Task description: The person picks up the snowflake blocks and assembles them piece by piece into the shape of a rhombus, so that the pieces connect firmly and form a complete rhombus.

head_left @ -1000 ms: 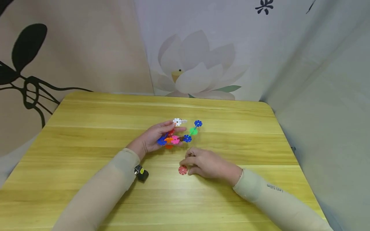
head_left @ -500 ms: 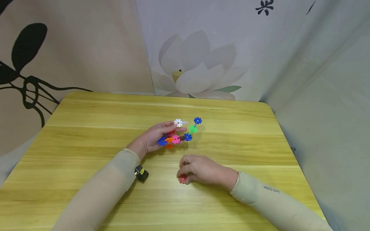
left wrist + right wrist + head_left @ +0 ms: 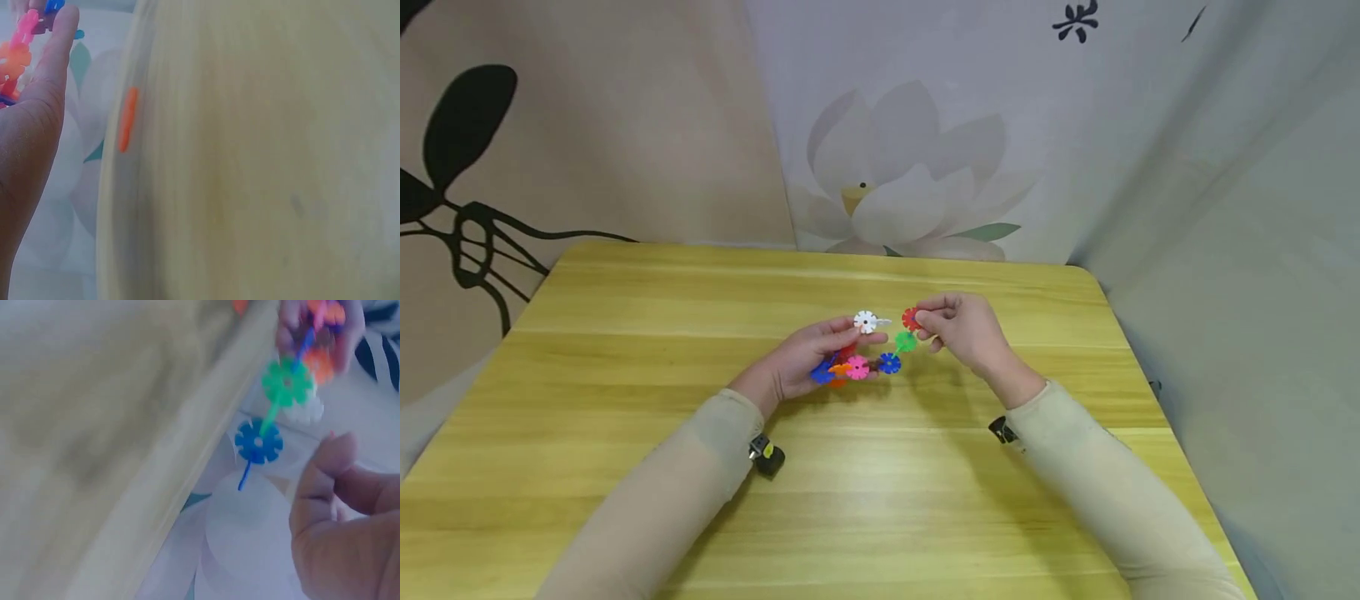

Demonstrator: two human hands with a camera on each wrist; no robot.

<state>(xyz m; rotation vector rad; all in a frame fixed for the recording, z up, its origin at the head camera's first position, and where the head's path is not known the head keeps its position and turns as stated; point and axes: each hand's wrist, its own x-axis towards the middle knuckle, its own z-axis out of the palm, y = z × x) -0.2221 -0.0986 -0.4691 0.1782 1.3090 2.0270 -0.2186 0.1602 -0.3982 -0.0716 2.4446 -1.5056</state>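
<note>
My left hand [image 3: 805, 358] holds a chain of interlocking snowflake discs above the table. In it are a white disc [image 3: 865, 322] by the thumb, a pink disc [image 3: 857, 367], orange and blue discs near the palm, and a blue disc [image 3: 890, 362] further out. A green disc [image 3: 906, 341] follows toward the free end, seen face-on in the right wrist view, with another blue disc [image 3: 259, 441] beyond it. My right hand [image 3: 966, 333] pinches a red disc [image 3: 912, 318] between thumb and fingers at that end. Whether the red disc is joined to the chain, I cannot tell.
Under both hands is the wooden table [image 3: 700, 283], with a printed curtain [image 3: 925, 167] behind its far edge. A black device [image 3: 767, 458] sits on the left wrist, another [image 3: 1002, 430] on the right. An orange piece [image 3: 128, 119] shows edge-on in the left wrist view.
My right hand has picked the red disc up from the near part of the table and carried it forward and right to the chain's far end. The left hand has barely moved.
</note>
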